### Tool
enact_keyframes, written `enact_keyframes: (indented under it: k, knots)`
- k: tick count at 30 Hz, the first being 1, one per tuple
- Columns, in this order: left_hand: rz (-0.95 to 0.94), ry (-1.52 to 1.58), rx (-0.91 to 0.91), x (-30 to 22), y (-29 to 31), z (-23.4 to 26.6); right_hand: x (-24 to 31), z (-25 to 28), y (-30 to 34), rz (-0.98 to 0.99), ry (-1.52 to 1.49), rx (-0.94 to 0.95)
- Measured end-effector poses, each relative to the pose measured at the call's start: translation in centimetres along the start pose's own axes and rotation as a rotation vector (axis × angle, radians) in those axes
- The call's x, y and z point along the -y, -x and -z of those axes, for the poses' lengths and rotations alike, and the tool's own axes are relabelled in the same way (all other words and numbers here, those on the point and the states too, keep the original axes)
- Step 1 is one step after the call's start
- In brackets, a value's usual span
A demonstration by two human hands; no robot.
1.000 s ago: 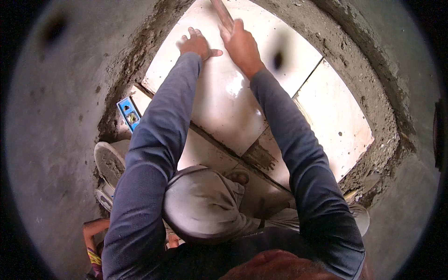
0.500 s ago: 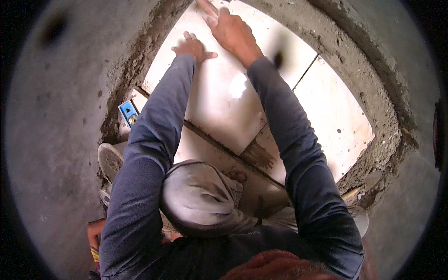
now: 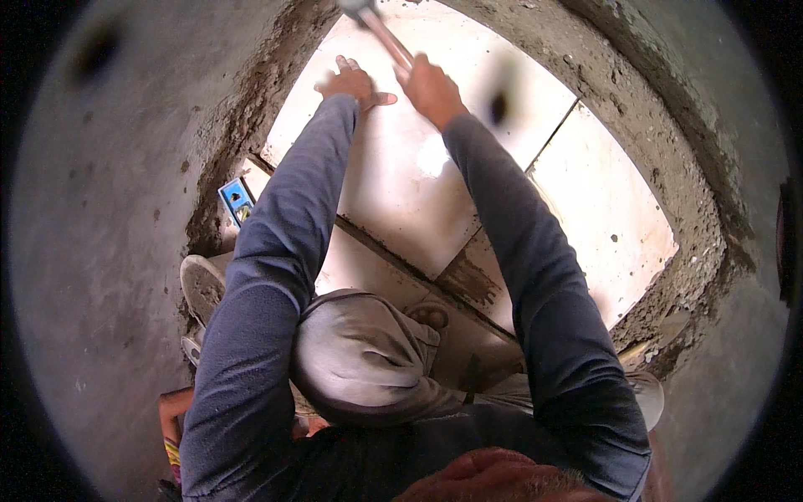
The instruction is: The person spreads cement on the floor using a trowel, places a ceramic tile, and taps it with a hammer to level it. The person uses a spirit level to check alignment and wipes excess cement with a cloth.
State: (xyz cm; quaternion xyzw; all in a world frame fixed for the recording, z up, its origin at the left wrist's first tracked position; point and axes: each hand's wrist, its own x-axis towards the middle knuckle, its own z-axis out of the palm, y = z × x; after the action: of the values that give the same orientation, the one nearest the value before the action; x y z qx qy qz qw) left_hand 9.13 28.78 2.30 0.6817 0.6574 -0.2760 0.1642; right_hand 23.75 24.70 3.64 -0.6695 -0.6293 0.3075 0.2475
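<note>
My right hand (image 3: 431,90) is closed around the wooden handle of a hammer (image 3: 390,42). The grey hammer head, blurred, is at the top edge over the far corner of a large white floor tile (image 3: 401,188). My left hand (image 3: 350,86) lies flat on that tile with fingers and thumb spread, left of the right hand. Dark gaps run between this tile and its neighbours. To the right lies another pale tile (image 3: 598,213), and wet-looking grey mortar smears a strip (image 3: 473,272) below the tile's near corner.
A blue spirit level (image 3: 237,201) lies by the left wall edge, with a round mortar-stained container (image 3: 201,289) nearer. Rough concrete walls (image 3: 669,151) close in on both sides. My bent knee (image 3: 355,360) is in front. Another person's arm (image 3: 174,406) shows at the lower left.
My right hand has drawn back slightly toward me and right, bringing the hammer's head and handle into view. My left hand stays on the tile, and the whole view has shifted a little.
</note>
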Motion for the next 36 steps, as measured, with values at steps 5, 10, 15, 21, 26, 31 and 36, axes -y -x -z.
enact_keyframes:
  k: [5,10,15,21,26,31,36]
  knots:
    - [0.012,0.025,-0.034,0.0,0.1,0.0,-0.2,0.1,0.6,0.044,-0.045,-0.050]
    - [-0.011,0.035,-0.006,0.0,-0.1,-0.4,-0.6,-0.1,0.7,0.041,0.031,-0.089]
    - [0.035,0.081,-0.035,0.0,-0.5,-0.9,-1.1,-0.1,1.6,0.014,-0.083,-0.050]
    - [0.022,0.050,-0.048,0.2,-1.4,-2.0,-2.4,0.9,3.4,0.099,0.068,-0.095]
    - [0.022,0.067,-0.042,0.4,-1.9,-2.4,-2.5,2.0,4.8,-0.033,0.002,-0.031]
    - [0.010,0.061,-0.048,0.5,-2.3,-3.1,-3.3,2.5,6.8,0.036,-0.048,-0.118]
    - [0.007,0.044,-0.049,0.4,-2.6,-2.8,-4.6,3.2,8.6,-0.201,-0.021,0.001]
